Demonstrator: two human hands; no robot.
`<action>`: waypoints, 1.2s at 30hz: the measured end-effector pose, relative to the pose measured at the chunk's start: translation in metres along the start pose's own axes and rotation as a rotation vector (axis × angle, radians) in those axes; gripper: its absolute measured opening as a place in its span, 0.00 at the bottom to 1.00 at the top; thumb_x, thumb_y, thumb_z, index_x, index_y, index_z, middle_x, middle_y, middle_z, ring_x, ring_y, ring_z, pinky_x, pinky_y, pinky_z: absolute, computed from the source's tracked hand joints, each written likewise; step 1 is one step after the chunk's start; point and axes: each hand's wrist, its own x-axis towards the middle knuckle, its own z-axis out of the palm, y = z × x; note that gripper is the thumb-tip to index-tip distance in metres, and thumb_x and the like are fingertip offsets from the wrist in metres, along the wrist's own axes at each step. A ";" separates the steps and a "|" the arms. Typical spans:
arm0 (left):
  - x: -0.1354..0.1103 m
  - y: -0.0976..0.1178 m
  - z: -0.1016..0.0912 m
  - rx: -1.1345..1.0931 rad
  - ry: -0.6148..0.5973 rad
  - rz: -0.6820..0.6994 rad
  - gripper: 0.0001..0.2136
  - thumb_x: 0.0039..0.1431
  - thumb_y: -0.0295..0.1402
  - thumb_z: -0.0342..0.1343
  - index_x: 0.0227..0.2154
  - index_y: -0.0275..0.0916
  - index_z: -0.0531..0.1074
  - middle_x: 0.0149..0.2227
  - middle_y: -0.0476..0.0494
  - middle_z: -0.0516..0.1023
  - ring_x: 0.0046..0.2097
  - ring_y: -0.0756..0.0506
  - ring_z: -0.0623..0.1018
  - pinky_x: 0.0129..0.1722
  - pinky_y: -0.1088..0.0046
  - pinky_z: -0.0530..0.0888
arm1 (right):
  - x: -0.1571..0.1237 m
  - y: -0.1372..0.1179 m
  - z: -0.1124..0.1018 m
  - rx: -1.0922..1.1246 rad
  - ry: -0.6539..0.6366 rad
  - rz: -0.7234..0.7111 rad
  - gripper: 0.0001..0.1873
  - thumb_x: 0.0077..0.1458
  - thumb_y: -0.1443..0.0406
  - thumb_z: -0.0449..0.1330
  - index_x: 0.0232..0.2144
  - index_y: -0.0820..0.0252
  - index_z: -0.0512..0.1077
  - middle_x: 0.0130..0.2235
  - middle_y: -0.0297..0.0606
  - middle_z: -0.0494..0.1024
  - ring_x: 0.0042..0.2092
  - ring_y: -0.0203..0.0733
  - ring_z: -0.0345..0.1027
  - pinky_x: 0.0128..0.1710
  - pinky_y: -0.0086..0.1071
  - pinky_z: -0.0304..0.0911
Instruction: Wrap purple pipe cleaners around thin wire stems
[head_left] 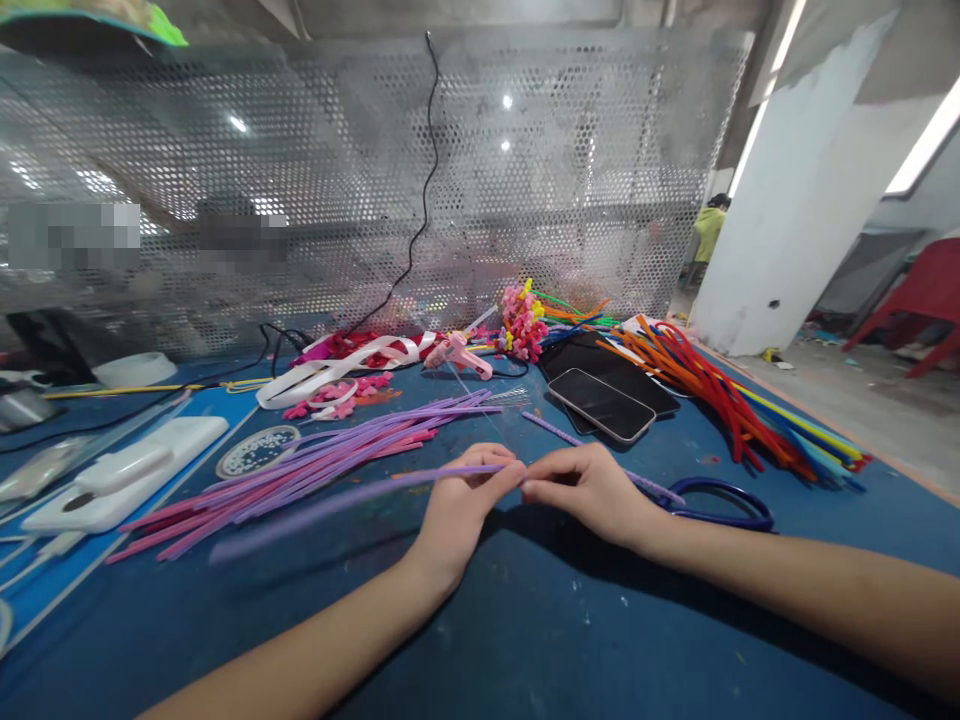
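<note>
A long purple pipe cleaner (360, 485) passes through my left hand (469, 505), its free end blurred out to the left above the table. The fingers of that hand are closed in a pinch around it. My right hand (600, 490) is also pinched, its fingertips meeting the left ones at the pipe cleaner's right end; the tip itself is hidden. Behind the right hand lies another purple strand (551, 428), which looks twisted. Blue-handled scissors (731, 500) rest beside the right wrist. A bundle of purple and pink pipe cleaners (322, 465) lies left of my hands.
A smartphone (600, 403) lies beyond my right hand, near red and orange pipe cleaners (697, 390). Farther back are a pink glue gun (459, 355), white ribbon (352, 362) and a pink-yellow flower bunch (523, 322). A white power strip (135, 475) sits left. Perforated metal sheet (337, 200) stands behind.
</note>
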 end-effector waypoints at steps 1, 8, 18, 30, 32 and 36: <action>-0.001 -0.001 0.002 0.054 0.061 0.015 0.07 0.44 0.35 0.62 0.19 0.37 0.73 0.32 0.47 0.73 0.35 0.47 0.71 0.36 0.74 0.66 | -0.001 -0.001 0.001 -0.086 0.050 -0.029 0.07 0.49 0.65 0.60 0.27 0.62 0.78 0.27 0.35 0.78 0.29 0.36 0.68 0.29 0.26 0.60; -0.004 -0.002 0.008 0.078 0.032 0.005 0.08 0.50 0.36 0.58 0.30 0.39 0.77 0.34 0.45 0.78 0.40 0.45 0.74 0.41 0.73 0.67 | 0.002 -0.001 0.001 -0.085 0.132 -0.014 0.08 0.50 0.64 0.59 0.25 0.62 0.76 0.26 0.36 0.77 0.28 0.35 0.66 0.29 0.27 0.57; 0.013 -0.002 -0.007 0.068 -0.054 0.067 0.08 0.47 0.36 0.60 0.28 0.38 0.79 0.30 0.45 0.80 0.34 0.45 0.76 0.37 0.73 0.70 | 0.007 0.006 0.001 0.894 -0.152 0.415 0.08 0.43 0.67 0.65 0.27 0.68 0.74 0.20 0.32 0.68 0.20 0.24 0.52 0.21 0.22 0.44; 0.009 0.000 -0.004 -0.082 -0.095 -0.008 0.08 0.40 0.33 0.64 0.20 0.35 0.71 0.21 0.51 0.72 0.25 0.52 0.70 0.28 0.78 0.66 | 0.004 0.007 0.004 0.670 -0.120 0.387 0.12 0.38 0.61 0.68 0.24 0.65 0.74 0.20 0.33 0.74 0.21 0.27 0.59 0.23 0.24 0.51; 0.007 0.000 -0.002 -0.088 -0.079 -0.033 0.08 0.40 0.33 0.64 0.20 0.35 0.70 0.21 0.52 0.71 0.24 0.53 0.69 0.28 0.78 0.66 | 0.003 0.006 0.004 0.532 -0.082 0.293 0.11 0.41 0.61 0.66 0.24 0.65 0.75 0.21 0.34 0.74 0.21 0.28 0.59 0.23 0.25 0.52; 0.002 0.000 0.003 -0.015 0.017 -0.051 0.07 0.42 0.30 0.61 0.18 0.36 0.67 0.19 0.53 0.68 0.23 0.53 0.66 0.25 0.78 0.63 | -0.001 0.000 0.004 0.054 -0.023 0.039 0.07 0.48 0.65 0.60 0.25 0.62 0.76 0.24 0.35 0.76 0.27 0.33 0.64 0.28 0.28 0.56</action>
